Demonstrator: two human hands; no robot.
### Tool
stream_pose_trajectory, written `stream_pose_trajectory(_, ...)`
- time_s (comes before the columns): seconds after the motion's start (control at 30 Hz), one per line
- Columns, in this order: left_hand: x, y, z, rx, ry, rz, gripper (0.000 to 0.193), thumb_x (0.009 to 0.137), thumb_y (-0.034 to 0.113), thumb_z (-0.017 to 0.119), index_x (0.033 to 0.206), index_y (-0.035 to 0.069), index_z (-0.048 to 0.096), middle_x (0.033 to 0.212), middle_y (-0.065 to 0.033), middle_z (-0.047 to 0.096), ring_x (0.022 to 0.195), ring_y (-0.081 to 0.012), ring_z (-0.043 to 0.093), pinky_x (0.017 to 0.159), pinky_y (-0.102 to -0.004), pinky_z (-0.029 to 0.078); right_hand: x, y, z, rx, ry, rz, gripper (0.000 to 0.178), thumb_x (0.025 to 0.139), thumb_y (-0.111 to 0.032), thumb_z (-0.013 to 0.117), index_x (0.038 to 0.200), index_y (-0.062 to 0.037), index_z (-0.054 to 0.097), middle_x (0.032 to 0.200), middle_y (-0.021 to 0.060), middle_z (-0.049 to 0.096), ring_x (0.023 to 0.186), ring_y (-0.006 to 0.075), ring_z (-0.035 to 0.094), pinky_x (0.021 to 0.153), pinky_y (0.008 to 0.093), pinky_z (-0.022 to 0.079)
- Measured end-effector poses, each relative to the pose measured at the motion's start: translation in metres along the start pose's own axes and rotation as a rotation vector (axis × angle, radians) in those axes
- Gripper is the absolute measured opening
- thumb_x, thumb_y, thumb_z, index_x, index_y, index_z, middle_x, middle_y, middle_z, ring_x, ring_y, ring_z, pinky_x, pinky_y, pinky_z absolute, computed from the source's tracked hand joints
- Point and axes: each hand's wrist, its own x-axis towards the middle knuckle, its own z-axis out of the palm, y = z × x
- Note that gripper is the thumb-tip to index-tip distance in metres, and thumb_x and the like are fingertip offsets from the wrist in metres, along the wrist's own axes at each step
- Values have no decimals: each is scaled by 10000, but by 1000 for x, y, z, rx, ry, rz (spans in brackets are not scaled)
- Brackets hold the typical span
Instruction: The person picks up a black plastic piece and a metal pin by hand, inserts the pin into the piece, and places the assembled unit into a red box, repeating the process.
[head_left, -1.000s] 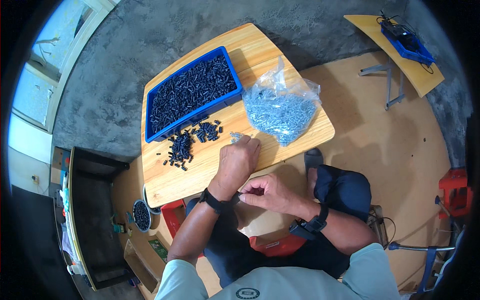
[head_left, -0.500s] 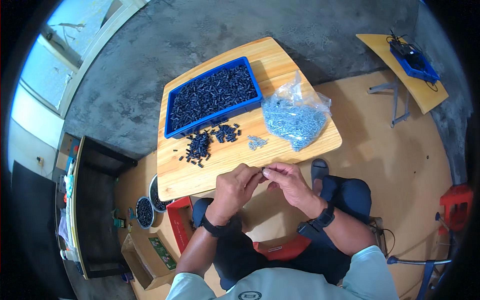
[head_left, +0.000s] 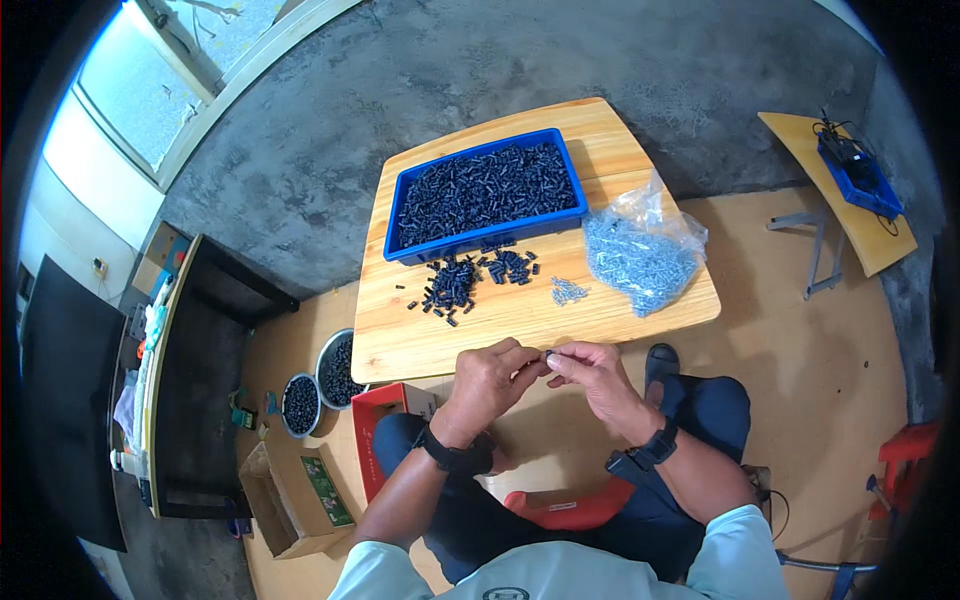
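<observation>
Black piece [head_left: 548, 354]: narrow fingertip grip shared by left hand [head_left: 487, 382] and right hand [head_left: 597, 380], likely steadying it
Silvery pile [head_left: 568, 291]: loose on desk's [head_left: 450, 347] near side, likely for reach

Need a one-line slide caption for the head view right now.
Left hand and right hand meet at a small dark piece by a wooden table bearing a blue tray and clear bag.

Shiny metal screws [head_left: 568, 292], wooden tabletop [head_left: 410, 346]
</observation>
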Motion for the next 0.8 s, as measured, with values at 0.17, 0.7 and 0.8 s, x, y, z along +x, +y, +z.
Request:
stream_pose_trajectory(0.17, 0, -7, 1, -241, 64, -163, 163, 843, 53, 792, 1001, 23, 766, 782, -93, 704, 640, -158, 676, 571, -279, 521, 11, -1, 6, 86, -20, -8, 263, 964, -179, 680, 1124, 25, 720, 1012, 89, 736, 919, 139, 683, 807, 293, 565)
stream_pose_trajectory(0.7, 41, -45, -35, -681, 311, -228, 87, 901, -15, 709, 986, -14, 731, 867, -42, 642, 703, -84, 575, 612, -228, 455, 72, -36, 37, -393, 33, -368, 194, 933, -117, 736, 1080, 8, 742, 975, 71, 756, 880, 103, 693, 775, 256, 562)
stream_pose_trajectory(0.8, 46, -55, -33, -837, 246, -253, 84, 931, -15, 678, 1011, -23, 706, 953, -48, 621, 718, -63, 557, 604, -203, 449, 79, -31, 35, -525, 59, -447, 156, 922, -107, 738, 1027, 8, 742, 954, 97, 753, 863, 144, 709, 766, 275, 562)
